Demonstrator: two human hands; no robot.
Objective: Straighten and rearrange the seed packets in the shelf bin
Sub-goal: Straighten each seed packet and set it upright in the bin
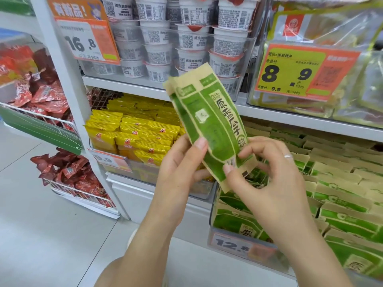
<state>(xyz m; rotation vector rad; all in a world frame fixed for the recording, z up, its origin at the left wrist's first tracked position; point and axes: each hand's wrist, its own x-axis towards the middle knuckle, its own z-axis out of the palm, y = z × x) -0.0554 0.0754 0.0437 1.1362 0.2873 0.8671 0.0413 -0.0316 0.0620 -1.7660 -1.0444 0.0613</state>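
Both hands hold up green and tan seed packets (209,121) in front of the shelf, stacked so their top edges fan out. My left hand (182,162) grips their left edge, thumb on the front. My right hand (267,175), with a ring on one finger, pinches the lower right corner. Below and to the right stands a clear shelf bin (228,230) filled with several rows of the same green packets (342,204), some leaning unevenly.
A bin of yellow snack packets (134,133) sits to the left. White cups (186,38) fill the shelf above, beside a bin with an orange 8.9 price tag (290,73). Wire baskets of red packets (41,96) hang at far left. Pale floor lies below.
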